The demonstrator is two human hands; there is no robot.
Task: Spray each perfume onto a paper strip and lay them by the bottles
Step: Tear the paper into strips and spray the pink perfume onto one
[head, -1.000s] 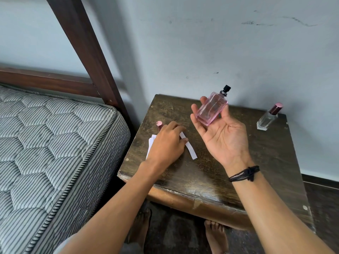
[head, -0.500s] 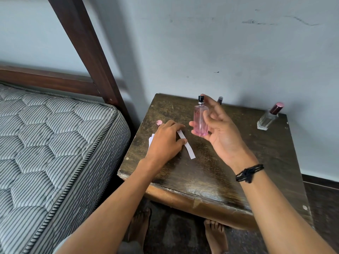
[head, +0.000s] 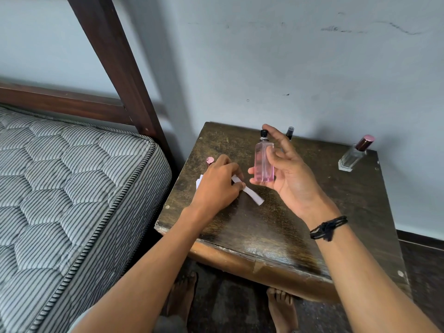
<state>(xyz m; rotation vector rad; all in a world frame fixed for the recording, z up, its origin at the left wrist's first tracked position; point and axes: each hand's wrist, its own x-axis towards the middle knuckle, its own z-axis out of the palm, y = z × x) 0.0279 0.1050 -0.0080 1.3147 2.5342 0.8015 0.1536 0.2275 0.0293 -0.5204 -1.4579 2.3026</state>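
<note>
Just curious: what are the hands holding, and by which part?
The right hand holds the pink perfume bottle by its glass body, index finger by the spray top. The left hand pinches a white paper strip near its left end.

The right hand (head: 288, 174) turned from lying palm-up to standing on edge, and the pink bottle (head: 263, 164), which a second ago lay slanted across its open fingers (head: 276, 134), came upright between thumb and fingers. The bottle also dropped lower and drew closer to the left hand (head: 216, 186) at the paper strip (head: 253, 197). The forefinger rose until its tip stood beside the black nozzle (head: 263, 133). As the hand turned, a small dark-capped vial (head: 290, 132) at the back of the counter (head: 264, 224) came into sight behind it.
</note>
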